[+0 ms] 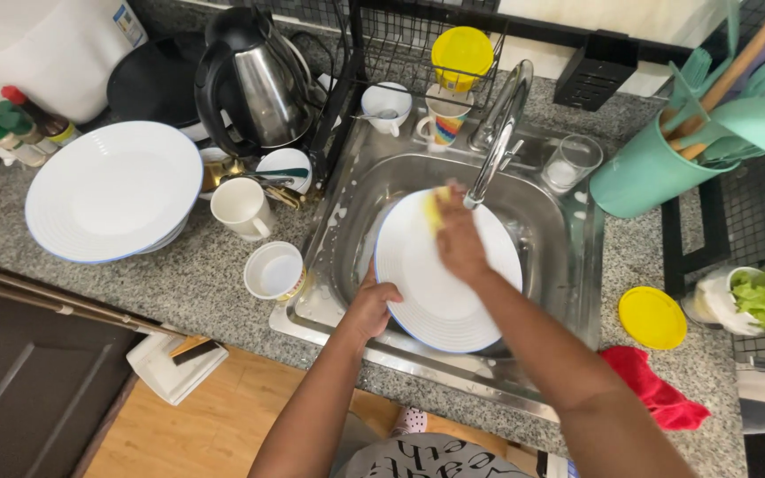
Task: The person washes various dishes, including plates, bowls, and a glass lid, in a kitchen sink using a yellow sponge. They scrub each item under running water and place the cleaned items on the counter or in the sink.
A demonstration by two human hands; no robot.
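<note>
One white plate [449, 283], round, ridged near its blue-edged rim, is held tilted over the steel sink [568, 257], under the tap [499, 133]. Its lower left edge is gripped by the left hand [372, 305], fingers curled. A yellow sponge [436, 205] is pressed to its upper face by the closed right hand [459, 241].

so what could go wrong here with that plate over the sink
The soapy white plate is gripped only at its edge by the left hand while the right hand scrubs with a yellow sponge; it might slip into the sink. Its top edge sits near the faucet and could knock it.
</note>
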